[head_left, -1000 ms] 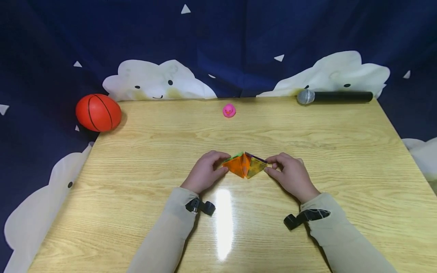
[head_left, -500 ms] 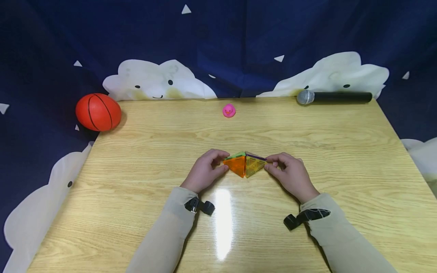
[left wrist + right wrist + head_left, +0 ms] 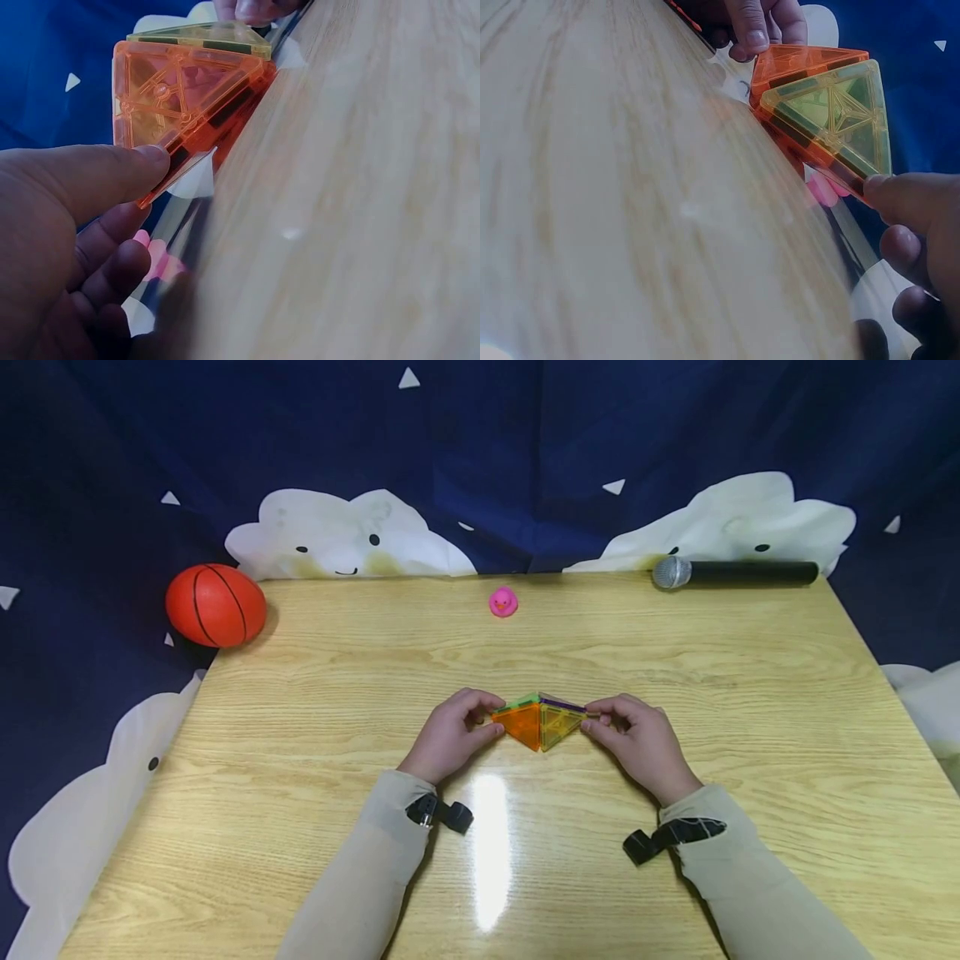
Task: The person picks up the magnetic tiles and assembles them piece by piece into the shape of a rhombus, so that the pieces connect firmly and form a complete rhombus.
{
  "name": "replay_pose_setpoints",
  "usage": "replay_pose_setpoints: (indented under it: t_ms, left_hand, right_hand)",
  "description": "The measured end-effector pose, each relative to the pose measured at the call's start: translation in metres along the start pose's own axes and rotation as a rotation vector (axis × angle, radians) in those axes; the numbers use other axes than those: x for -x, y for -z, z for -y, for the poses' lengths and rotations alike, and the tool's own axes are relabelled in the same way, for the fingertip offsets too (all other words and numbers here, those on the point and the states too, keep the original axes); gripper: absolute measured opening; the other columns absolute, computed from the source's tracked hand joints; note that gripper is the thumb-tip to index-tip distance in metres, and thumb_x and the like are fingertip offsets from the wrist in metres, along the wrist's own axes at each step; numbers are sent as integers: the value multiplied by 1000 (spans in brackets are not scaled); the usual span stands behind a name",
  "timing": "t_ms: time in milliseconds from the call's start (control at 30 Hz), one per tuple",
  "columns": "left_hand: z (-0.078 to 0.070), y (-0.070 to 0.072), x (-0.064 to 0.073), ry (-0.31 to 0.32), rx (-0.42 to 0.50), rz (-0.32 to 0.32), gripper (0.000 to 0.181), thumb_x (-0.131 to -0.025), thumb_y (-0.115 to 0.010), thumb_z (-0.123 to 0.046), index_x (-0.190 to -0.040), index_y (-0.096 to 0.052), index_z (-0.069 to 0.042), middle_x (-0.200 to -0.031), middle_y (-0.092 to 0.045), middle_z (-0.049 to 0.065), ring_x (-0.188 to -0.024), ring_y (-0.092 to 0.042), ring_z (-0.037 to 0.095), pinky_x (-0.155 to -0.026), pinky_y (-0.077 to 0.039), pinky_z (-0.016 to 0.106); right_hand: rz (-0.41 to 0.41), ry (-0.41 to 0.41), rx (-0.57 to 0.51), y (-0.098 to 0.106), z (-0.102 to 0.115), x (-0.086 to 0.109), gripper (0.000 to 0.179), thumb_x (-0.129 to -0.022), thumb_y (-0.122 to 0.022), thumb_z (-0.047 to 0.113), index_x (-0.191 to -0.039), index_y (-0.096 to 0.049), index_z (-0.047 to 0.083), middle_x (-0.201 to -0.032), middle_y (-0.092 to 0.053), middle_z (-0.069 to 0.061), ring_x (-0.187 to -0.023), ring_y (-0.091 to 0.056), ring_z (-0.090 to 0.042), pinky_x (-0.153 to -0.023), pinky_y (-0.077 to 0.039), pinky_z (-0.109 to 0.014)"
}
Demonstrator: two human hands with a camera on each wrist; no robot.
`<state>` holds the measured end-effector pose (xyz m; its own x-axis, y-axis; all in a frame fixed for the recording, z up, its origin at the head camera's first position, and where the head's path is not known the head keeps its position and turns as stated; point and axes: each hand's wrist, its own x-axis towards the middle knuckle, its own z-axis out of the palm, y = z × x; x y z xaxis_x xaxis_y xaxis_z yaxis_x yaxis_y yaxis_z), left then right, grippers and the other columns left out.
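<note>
Translucent triangular magnetic tiles stand joined in a small peaked shape at the middle of the table, between both hands. An orange tile (image 3: 520, 725) forms the front left face and a yellow tile (image 3: 559, 725) the front right; their edges meet in the middle. Behind them show a green tile (image 3: 522, 700) and a purple-edged tile (image 3: 562, 702). My left hand (image 3: 454, 733) pinches the left corner, its thumb on the orange tile (image 3: 169, 94). At the right corner my right hand (image 3: 637, 739) pinches the tiles, thumb at the yellow tile (image 3: 832, 116).
A pink rubber duck (image 3: 503, 602) sits behind the tiles near the wooden table's (image 3: 360, 643) back edge. At the back left corner is a red toy basketball (image 3: 216, 607). A microphone (image 3: 735, 573) lies at the back right, before a dark blue cloud-print curtain (image 3: 480, 460).
The gap between the orange and yellow tiles has closed, and their edges now meet. Both hands have stayed at the corners with hardly any movement.
</note>
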<state>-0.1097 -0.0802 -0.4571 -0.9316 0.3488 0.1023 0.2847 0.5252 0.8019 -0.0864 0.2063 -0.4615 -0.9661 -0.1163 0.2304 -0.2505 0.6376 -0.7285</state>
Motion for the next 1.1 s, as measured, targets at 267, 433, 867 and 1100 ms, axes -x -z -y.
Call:
replay_pose_setpoints:
  t_ms: [267,433,867,1100]
  left_hand:
    - [0,0,0,-16,7,-6,27,-87,-79,-13,-113,-71,-14,-101,-64,-2,-88,-55,15,-79,-49,31]
    - [-1,0,0,-17,13,-7,26,-87,-80,-13,-111,-71,-14,-100,-64,-2,-87,-55,15,-79,-49,31]
    - [-1,1,0,-20,17,-1,26,-88,-79,-14,-113,-71,-15,-101,-63,-2,-88,-55,16,-80,-49,32]
    - [0,2,1,-8,33,-6,29,-87,-79,-13,-114,-71,-14,-104,-65,-1,-91,-58,16,-83,-50,33]
  right_hand:
    - [5,-20,1,0,0,0,17,-90,-78,19,-104,-75,12,-82,-60,3,-68,-49,-14,-59,-39,-24]
    - [6,-14,-4,0,0,0,16,-89,-78,19,-103,-76,12,-81,-60,3,-67,-49,-14,-59,-38,-24]
    - [20,-19,21,0,0,-1,13,-90,-77,19,-101,-75,13,-79,-61,4,-65,-49,-14,-57,-39,-25]
    - [28,-55,-19,0,0,0,15,-90,-77,20,-103,-74,12,-81,-62,3,-64,-49,-14,-56,-40,-24]
